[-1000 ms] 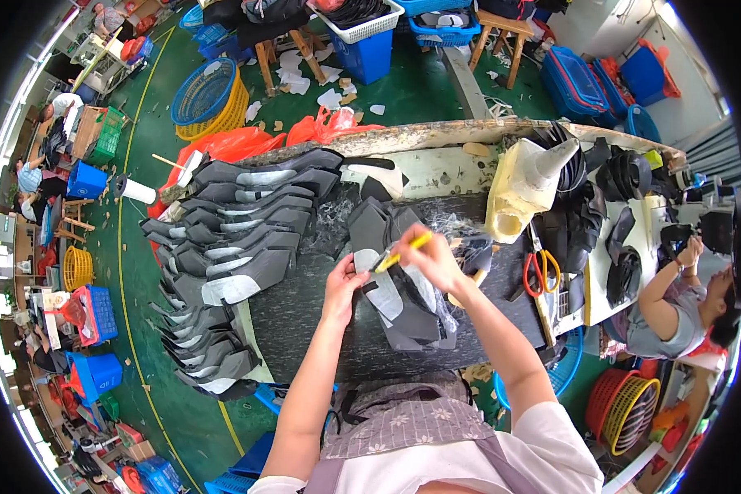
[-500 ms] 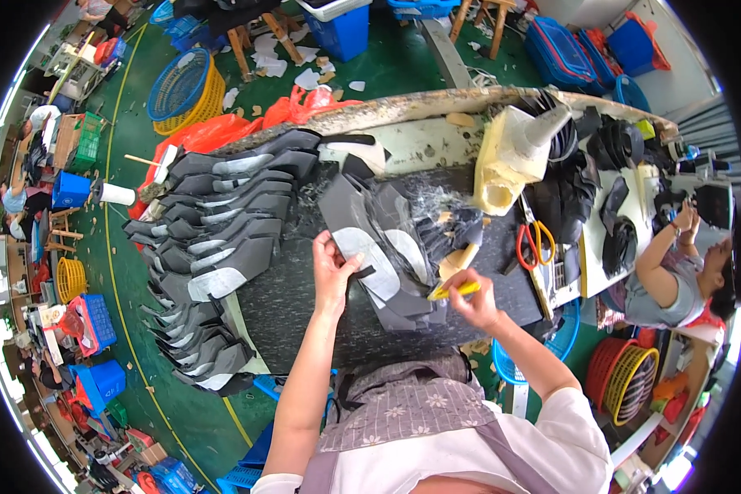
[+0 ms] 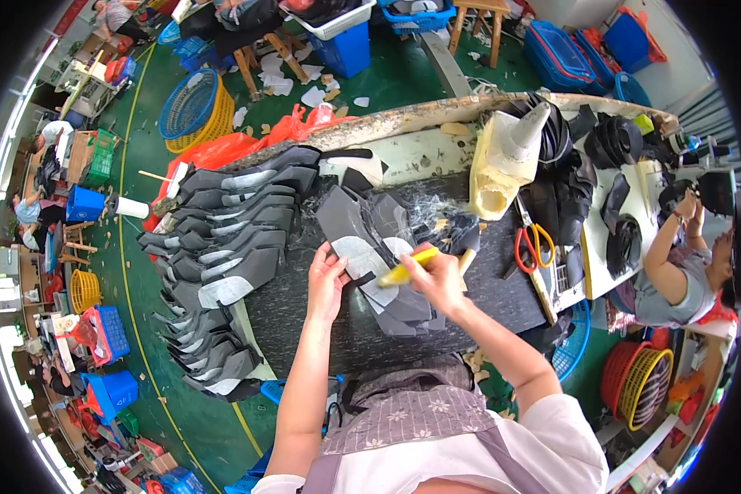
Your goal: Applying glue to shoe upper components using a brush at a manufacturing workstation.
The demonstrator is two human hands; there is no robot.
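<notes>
On the dark work board (image 3: 280, 329) lies a loose fan of flat dark grey cut pieces (image 3: 412, 309), some with pale patches. My left hand (image 3: 328, 284) grips the left edge of the front grey piece with a pale patch (image 3: 358, 257), fingers and thumb closed at its rim. My right hand (image 3: 440, 284) is wrapped round a yellow brush-like tool (image 3: 420, 257). The tool's blurred tip is over the pale patch of that piece; whether it touches cannot be made out.
Overlapping rows of similar grey pieces (image 3: 259, 222) cover the left side. Right of the board are a cream pot with a cone top (image 3: 496, 173) and orange-handled scissors (image 3: 535, 245). Red plastic (image 3: 280, 128) lies along the far edge. A person (image 3: 675, 267) works at the right.
My right hand has moved up and left with the yellow tool, from the fan's lower right edge to over the front piece. My left hand still grips that piece.
</notes>
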